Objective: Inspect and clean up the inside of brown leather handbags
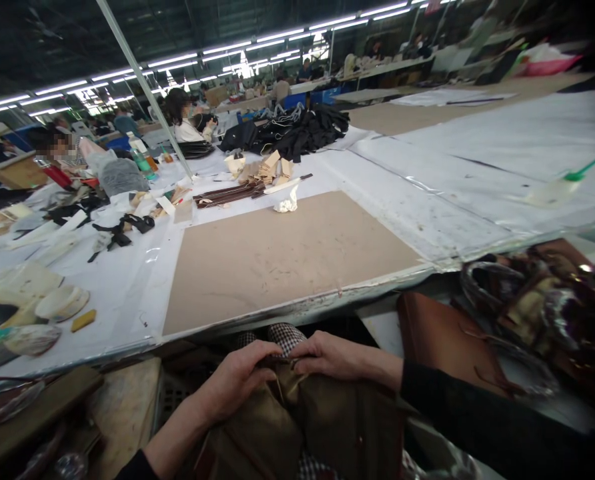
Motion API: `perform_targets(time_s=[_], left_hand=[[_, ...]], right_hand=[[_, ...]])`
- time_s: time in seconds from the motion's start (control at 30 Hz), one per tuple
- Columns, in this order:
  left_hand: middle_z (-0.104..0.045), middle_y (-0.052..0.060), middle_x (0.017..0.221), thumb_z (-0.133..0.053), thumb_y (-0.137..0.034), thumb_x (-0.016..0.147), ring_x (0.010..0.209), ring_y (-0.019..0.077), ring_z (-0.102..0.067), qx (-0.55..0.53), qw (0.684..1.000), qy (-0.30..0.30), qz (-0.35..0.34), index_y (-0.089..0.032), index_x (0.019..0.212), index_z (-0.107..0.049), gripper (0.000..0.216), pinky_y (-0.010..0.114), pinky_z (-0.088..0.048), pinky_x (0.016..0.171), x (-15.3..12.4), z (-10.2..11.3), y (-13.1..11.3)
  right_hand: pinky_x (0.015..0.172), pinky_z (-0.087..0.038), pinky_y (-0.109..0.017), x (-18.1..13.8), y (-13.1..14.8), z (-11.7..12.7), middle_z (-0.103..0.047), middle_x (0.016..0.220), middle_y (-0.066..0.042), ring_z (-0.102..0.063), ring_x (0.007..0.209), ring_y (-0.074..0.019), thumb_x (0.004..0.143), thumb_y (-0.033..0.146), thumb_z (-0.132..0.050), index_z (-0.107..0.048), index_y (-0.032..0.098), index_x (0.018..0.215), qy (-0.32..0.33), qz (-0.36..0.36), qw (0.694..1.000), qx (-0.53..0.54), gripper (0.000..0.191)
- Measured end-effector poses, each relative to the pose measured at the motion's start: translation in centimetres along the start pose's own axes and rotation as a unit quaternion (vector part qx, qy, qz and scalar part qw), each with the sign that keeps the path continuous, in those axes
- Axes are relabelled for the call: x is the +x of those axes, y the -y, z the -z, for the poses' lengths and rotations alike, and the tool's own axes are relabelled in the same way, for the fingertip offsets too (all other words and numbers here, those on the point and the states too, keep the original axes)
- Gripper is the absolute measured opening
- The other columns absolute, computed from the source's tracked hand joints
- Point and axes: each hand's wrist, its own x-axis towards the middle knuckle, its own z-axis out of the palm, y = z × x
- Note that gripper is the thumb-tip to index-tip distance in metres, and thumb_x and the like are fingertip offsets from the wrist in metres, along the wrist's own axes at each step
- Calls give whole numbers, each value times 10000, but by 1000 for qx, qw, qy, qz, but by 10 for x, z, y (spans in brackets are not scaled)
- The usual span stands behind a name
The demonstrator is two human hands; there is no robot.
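Note:
An olive-brown handbag (260, 433) lies across my lap, over checkered cloth, below the table's front edge. My left hand (240, 377) is closed on its top edge, thumb on the near side. Close beside it, my right hand (327, 360) pinches the same edge, with a small gap between the two hands. The bag's lower part runs out of view at the bottom.
Above my hands, a brown board (277, 260) lies on the white-covered table (137, 287) with crumpled white paper (287, 201) on it. A brown leather bag (442, 340) and wrapped bags sit at right. Black fabric (302, 130) is piled farther back. Co-workers sit beyond.

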Motion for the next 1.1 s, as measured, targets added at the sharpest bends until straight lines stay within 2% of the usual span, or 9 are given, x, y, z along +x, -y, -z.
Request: perform_targets(time_s=[0.13, 0.27, 0.37, 0.47, 0.6, 0.73, 0.8, 0.97, 1.1], left_hand=[[-628, 15, 1350, -565, -151, 989, 1165, 180, -636, 104, 993, 29, -52, -277, 1168, -657, 237, 236, -473, 999, 8, 1, -4], [-651, 34, 1307, -588, -171, 982, 1092, 197, -678, 189, 979, 52, -51, -252, 1113, -652, 167, 246, -514, 918, 15, 3, -7], [-658, 58, 1301, -613, -181, 969, 1103, 218, -679, 225, 971, 64, -53, -215, 1060, -640, 101, 270, -527, 922, 18, 5, -9], [-658, 64, 1315, -579, -198, 985, 1126, 226, -671, 238, 968, 65, -54, -204, 1005, -616, 43, 292, -533, 923, 16, 3, -15], [-586, 22, 1433, -533, -186, 995, 1182, 216, -645, 231, 970, 54, -44, -238, 1014, -572, 68, 301, -528, 895, 10, 1, -20], [-524, 10, 1500, -683, -188, 907, 1142, 213, -667, 196, 980, 37, -6, -268, 1074, -538, 235, 295, -526, 855, 9, 1, -18], [-524, 0, 1498, -715, -174, 880, 1148, 214, -663, 195, 980, 44, -12, -284, 1098, -546, 297, 294, -518, 871, 11, 2, -17], [-580, -22, 1434, -682, -165, 906, 1203, 213, -631, 212, 974, 63, -40, -280, 1031, -598, 189, 275, -510, 893, 15, 3, -20], [-592, 25, 1434, -659, -163, 915, 1193, 230, -640, 241, 968, 66, -34, -239, 997, -607, 123, 299, -529, 900, 12, 0, -23]], right_hand=[[652, -397, -239, -1, -1, -1, -569, 769, 15, -509, 711, -152, 988, 356, -555, -718, 157, 953, -6, 4, 1000, -14, 259], [648, -396, -244, -3, -1, -1, -597, 779, 11, -517, 700, -154, 992, 348, -551, -728, 163, 996, -12, 5, 1000, -25, 256], [651, -403, -246, -3, -1, -1, -607, 785, 8, -521, 706, -159, 992, 354, -546, -733, 168, 1017, -15, 1, 999, -29, 265], [652, -403, -241, -3, -3, -1, -594, 777, 13, -518, 713, -156, 984, 340, -550, -736, 167, 987, -20, 0, 999, -26, 254], [657, -405, -237, -2, -3, -1, -597, 775, 16, -525, 717, -154, 968, 303, -563, -744, 164, 974, -21, -4, 999, -27, 228], [687, -423, -243, -3, -3, 0, -637, 826, 5, -558, 751, -164, 969, 301, -569, -749, 173, 1010, -26, 5, 999, -36, 225], [704, -435, -245, -4, -2, -1, -662, 859, -1, -577, 772, -170, 972, 303, -570, -752, 178, 1035, -25, 9, 999, -37, 230], [710, -451, -245, -5, 1, -2, -696, 895, -13, -603, 780, -177, 987, 339, -562, -754, 195, 1097, -24, 5, 999, -42, 264], [659, -426, -235, -5, 5, -3, -657, 805, -3, -566, 709, -157, 985, 340, -557, -759, 178, 984, -29, -9, 998, -60, 259]])
